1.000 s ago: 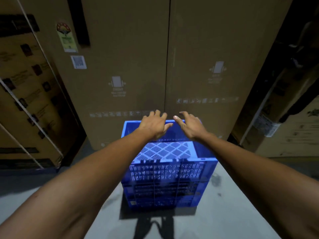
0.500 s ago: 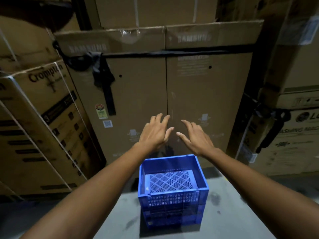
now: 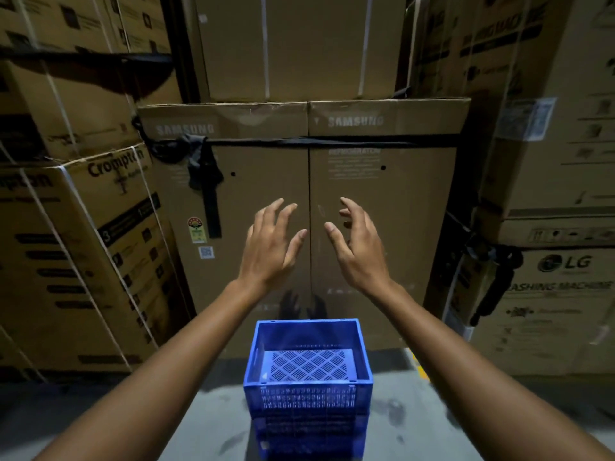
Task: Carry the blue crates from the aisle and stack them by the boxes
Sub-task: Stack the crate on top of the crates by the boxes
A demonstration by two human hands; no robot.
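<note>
Crates [image 3: 307, 384] of blue plastic sit stacked on the floor against the cardboard boxes [image 3: 382, 211]. Left hand [image 3: 271, 247] and right hand [image 3: 357, 251] hover empty, fingers spread. They look stiff and light; the side rims seem best for holding.

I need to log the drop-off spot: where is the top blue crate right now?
In the head view, the top blue crate sits low and centre on another crate, on the grey floor right in front of the Samsung refrigerator boxes, below both empty hands.
</note>
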